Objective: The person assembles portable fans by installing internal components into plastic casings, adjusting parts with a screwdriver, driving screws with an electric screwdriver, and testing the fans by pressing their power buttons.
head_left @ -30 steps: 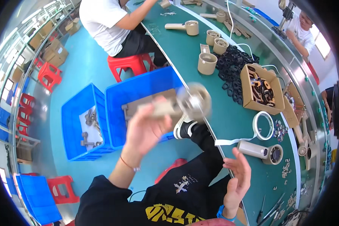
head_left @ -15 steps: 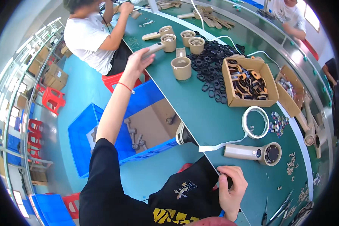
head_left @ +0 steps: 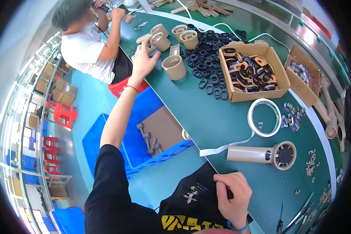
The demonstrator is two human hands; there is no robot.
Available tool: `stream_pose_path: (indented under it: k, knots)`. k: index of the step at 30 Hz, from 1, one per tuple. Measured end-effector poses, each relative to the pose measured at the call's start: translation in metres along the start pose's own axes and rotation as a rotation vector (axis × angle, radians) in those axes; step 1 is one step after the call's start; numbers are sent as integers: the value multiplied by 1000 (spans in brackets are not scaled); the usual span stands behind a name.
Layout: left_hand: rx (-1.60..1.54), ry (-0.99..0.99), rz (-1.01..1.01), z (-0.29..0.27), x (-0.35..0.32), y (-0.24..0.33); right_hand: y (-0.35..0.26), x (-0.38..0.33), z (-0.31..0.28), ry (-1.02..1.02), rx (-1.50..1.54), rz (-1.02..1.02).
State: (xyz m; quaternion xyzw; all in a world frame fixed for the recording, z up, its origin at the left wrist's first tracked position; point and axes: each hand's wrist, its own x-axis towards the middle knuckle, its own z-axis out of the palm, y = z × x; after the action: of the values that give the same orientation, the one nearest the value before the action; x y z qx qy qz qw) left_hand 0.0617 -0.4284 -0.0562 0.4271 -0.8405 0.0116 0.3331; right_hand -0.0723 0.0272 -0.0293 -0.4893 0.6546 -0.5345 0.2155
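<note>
My left hand is stretched to the far side of the green table, its thumb and fingers around the handle of a beige fan housing. Its fingers partly cover that handle. Close by are another housing with a handle, two round housings and an open beige cup-shaped housing. My right hand is by the near table edge, fingers curled and thumb pressed in; whatever the fingertips may hold is hidden. Beyond it lies a beige handheld fan on its side.
Black oval rings lie heaped beside a cardboard box of black and orange rings. A tape roll has its loose end at the table edge. Blue bins stand left below. A co-worker sits far left; tools lie near right.
The view has shifted slightly. My left hand has come further over the housing's handle, covering more of it. My right hand remains curled near the table edge.
</note>
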Motion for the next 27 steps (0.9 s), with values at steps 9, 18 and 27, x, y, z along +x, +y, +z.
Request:
stream_pose_path:
  k: [9, 18, 27]
  knots:
    - [206, 45, 54, 15, -6, 6, -2, 1, -2, -13, 9, 1]
    - [222, 44, -1, 17, -9, -3, 12, -4, -3, -61, 46, -100]
    - [267, 197, 217, 20, 9, -38, 22, -22, -1, -26, -101, -262]
